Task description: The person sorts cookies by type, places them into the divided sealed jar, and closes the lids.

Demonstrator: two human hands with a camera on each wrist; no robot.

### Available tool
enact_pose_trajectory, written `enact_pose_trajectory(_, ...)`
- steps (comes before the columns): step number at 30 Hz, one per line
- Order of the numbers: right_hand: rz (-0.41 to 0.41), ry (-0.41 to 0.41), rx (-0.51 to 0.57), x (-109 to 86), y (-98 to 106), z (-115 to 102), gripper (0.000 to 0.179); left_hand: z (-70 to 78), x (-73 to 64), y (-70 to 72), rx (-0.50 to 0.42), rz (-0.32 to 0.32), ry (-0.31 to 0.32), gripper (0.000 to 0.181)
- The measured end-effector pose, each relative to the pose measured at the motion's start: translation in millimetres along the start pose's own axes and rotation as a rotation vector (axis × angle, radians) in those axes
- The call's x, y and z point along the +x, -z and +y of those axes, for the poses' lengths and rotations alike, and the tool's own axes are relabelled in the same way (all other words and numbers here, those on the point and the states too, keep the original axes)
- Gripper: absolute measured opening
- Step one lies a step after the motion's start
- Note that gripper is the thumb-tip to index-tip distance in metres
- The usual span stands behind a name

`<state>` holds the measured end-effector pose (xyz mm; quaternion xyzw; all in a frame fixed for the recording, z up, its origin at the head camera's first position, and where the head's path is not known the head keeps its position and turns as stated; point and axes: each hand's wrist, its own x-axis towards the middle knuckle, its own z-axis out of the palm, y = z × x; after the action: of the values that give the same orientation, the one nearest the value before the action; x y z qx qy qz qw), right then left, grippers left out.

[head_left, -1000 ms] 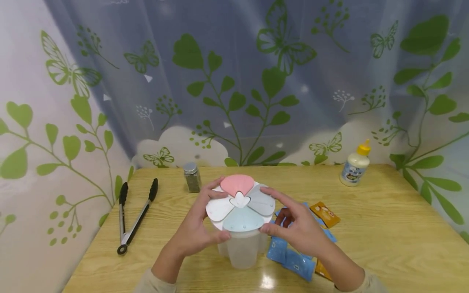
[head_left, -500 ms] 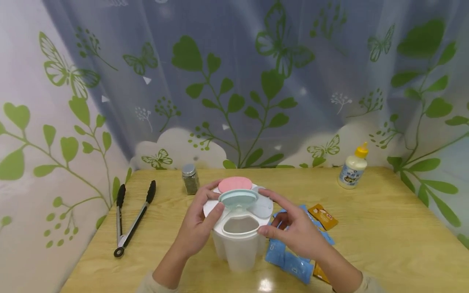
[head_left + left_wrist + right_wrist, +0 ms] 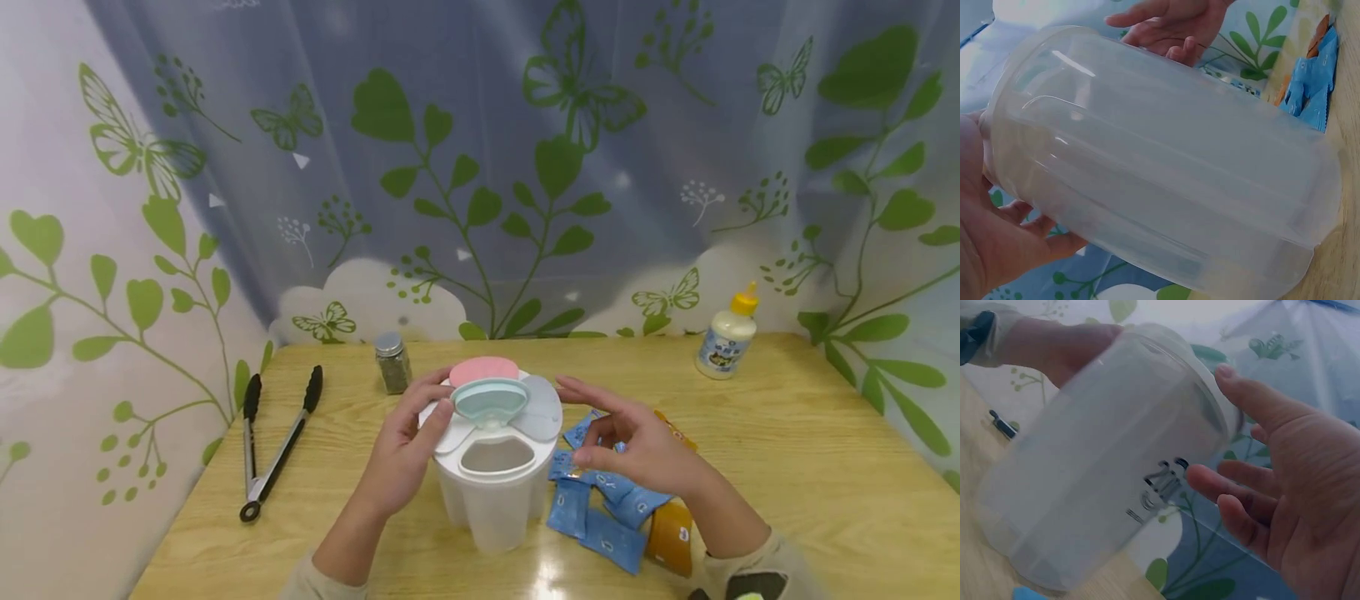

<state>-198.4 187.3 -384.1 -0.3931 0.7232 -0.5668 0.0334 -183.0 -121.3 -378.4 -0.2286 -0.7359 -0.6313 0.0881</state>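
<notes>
A translucent storage container (image 3: pixel 497 517) with a petal-patterned lid stands on the table in the head view. Its pale-teal flap (image 3: pixel 491 402) is raised over an uncovered compartment opening (image 3: pixel 497 457); the pink, grey and white petals lie flat. My left hand (image 3: pixel 405 454) grips the lid's left edge, thumb on top and fingers around the side. Just off the right side, my right hand (image 3: pixel 641 442) has loosely bent fingers and holds nothing. Below it lie several blue packets (image 3: pixel 613 540) and an orange packet (image 3: pixel 670 537). The right wrist view shows dark printing on the container's wall (image 3: pixel 1085 469).
Metal tongs (image 3: pixel 277 458) with black tips lie spread at the left. Behind the container stands a small spice jar (image 3: pixel 393 367) with a metal cap. A squeeze bottle (image 3: pixel 726 342) with a yellow nozzle is at the back right, before a leaf-patterned curtain (image 3: pixel 480 167).
The pale-teal flap has swung up from flat, uncovering its compartment. My left thumb has moved up onto the lid. My right hand has let go of the lid and shifted right, over the packets.
</notes>
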Motion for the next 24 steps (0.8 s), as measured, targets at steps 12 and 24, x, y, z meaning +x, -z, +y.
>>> enact_pose_trajectory(12, -0.096, -0.124, 0.048, -18.3, 53.6, 28.6, 0.070, 1.5, 1.4, 0.7, 0.026, -0.009, -0.002, 0.019)
enact_pose_trajectory(24, -0.053, -0.262, 0.005, -38.0, 79.7, 54.6, 0.068, 1.5, -2.2, 0.3, -0.025, -0.031, 0.033, 0.035)
